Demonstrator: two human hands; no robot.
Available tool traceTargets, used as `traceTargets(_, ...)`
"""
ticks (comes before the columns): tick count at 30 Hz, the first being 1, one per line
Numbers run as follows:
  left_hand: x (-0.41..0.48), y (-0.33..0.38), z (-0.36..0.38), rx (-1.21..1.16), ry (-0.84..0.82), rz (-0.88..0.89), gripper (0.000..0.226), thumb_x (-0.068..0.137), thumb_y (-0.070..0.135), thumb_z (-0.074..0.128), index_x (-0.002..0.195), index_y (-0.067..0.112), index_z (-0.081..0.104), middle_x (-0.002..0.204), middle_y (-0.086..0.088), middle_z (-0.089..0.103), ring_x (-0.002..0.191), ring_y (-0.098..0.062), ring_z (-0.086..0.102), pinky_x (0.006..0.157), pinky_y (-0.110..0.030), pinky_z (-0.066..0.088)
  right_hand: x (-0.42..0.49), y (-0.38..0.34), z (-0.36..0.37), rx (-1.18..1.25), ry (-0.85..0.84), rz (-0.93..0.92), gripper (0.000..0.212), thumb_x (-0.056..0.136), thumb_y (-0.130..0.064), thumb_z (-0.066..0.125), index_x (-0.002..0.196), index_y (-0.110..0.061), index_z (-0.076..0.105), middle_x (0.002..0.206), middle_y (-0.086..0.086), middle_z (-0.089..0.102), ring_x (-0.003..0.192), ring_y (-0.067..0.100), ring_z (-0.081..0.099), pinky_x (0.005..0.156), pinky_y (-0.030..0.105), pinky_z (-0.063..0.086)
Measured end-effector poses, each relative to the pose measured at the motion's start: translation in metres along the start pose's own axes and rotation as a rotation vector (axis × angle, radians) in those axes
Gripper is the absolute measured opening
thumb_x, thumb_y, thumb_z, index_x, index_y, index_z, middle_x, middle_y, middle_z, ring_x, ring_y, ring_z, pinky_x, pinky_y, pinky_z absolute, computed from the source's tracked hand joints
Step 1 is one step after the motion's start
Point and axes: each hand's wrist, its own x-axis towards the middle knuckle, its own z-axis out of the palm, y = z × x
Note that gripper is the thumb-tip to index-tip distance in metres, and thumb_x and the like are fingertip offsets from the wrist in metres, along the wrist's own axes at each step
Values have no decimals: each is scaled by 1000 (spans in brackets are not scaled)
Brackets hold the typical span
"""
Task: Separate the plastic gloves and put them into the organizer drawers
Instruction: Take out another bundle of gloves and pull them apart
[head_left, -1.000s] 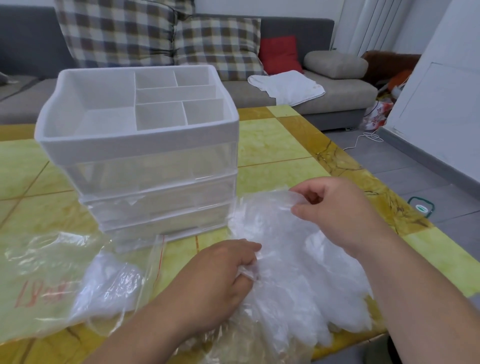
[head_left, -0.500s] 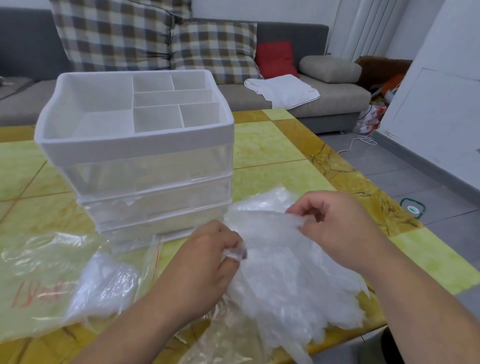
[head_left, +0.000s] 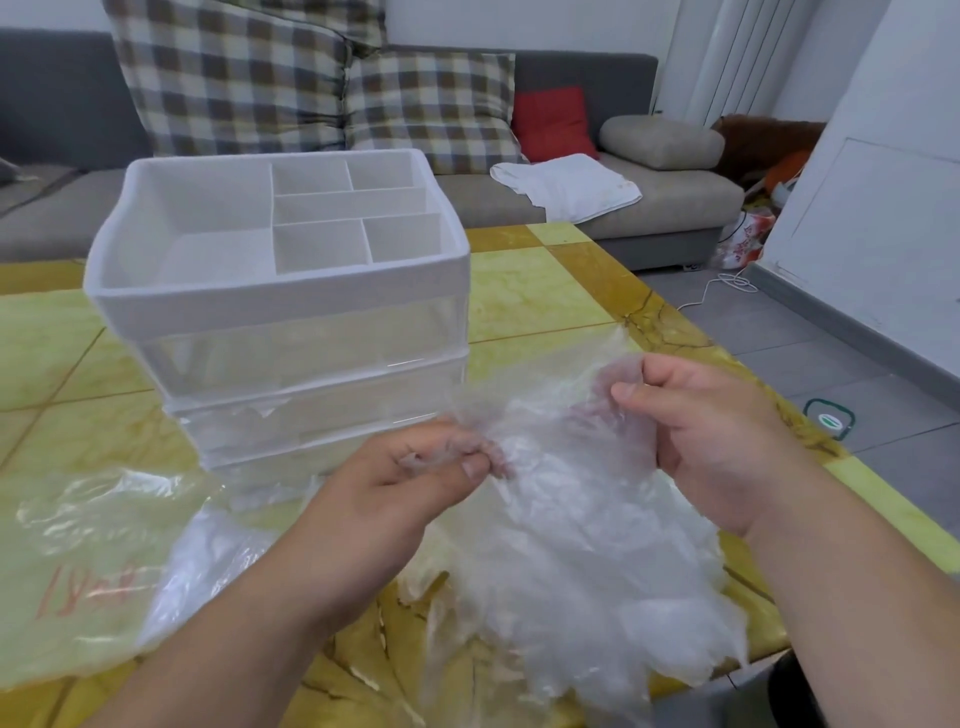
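A bundle of thin clear plastic gloves (head_left: 566, 545) hangs and lies in front of me over the near table edge. My left hand (head_left: 415, 478) pinches the top edge of the bundle between thumb and fingers. My right hand (head_left: 711, 436) grips the gloves' upper right part with curled fingers. The two hands are pulling the sheets apart. Just behind the hands stands the white organizer (head_left: 280, 291), with a divided open tray on top and clear drawers below, all shut.
A clear plastic bag (head_left: 98, 566) with red writing and some gloves inside lies at the near left on the yellow-tiled table (head_left: 540, 306). A grey sofa (head_left: 649, 208) with checked cushions stands behind. The floor drops off to the right of the table.
My left hand has risen and moved right to the bundle's top edge. My right hand has lifted and turned, spreading the gloves between the two hands.
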Motion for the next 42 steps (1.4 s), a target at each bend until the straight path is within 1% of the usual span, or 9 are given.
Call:
traceTargets(5,-3,3,5,-72,-41,-40,19,77,32,75,87,17,82,102,-5,76,109,-12,68,95,-18,45,2,2,1,-40,40,-22,19,99,1,50,93,-7,66,83,11,77,87,28,76,80,38,53)
traceTargets(12,0,3,19,-153,175,-110,15,85,19,67,88,21,82,101,2,78,107,-10,69,109,-35,42,3,2,4,-29,18,-42,30,95,3,54,85,-14,75,82,4,70,73,14,63,75,32,44)
traceTargets(20,-1,11,13,-48,213,-11,16,82,21,67,79,14,81,90,0,79,94,-9,72,81,-12,49,-1,-2,-6,-211,-147,10,38,69,-7,75,107,-13,74,111,14,74,107,36,68,98,49,50)
traceTargets(23,-1,14,10,-21,201,13,17,87,12,66,79,11,81,90,-2,79,93,-10,73,79,-9,49,-1,-3,-9,-414,-121,-27,28,74,4,77,96,-12,76,97,9,77,95,29,73,90,46,56)
traceTargets(26,1,18,4,-21,227,6,18,87,5,66,78,10,80,87,-5,78,88,-12,73,76,-11,50,-1,-7,-15,-428,-92,-38,37,80,20,60,88,-13,74,84,4,78,78,16,73,72,23,53)
traceTargets(29,0,23,0,-38,246,-7,17,86,2,66,77,5,80,85,-7,78,82,-12,73,71,-11,50,-4,-11,-23,-467,-163,-1,45,82,24,53,96,-14,73,89,4,79,87,9,74,79,23,46)
traceTargets(34,-3,32,2,-46,177,-14,16,80,11,68,82,-1,78,86,-10,78,83,-15,73,70,-11,50,-6,-15,-16,-362,-284,-107,41,78,-12,75,119,-16,70,111,-1,76,104,13,71,92,25,54)
traceTargets(39,-6,41,3,-40,137,-30,23,71,22,74,82,2,79,88,-8,78,89,-14,73,79,-17,50,-3,-15,-1,-278,-131,-160,14,93,-9,66,95,-14,79,91,9,78,80,14,72,74,18,53)
traceTargets(42,-8,46,2,-28,141,-40,13,71,22,77,80,15,82,95,0,79,104,-6,70,93,-27,45,-2,-14,5,-263,-123,-166,17,90,-19,73,94,-4,78,88,23,72,76,22,64,77,34,55)
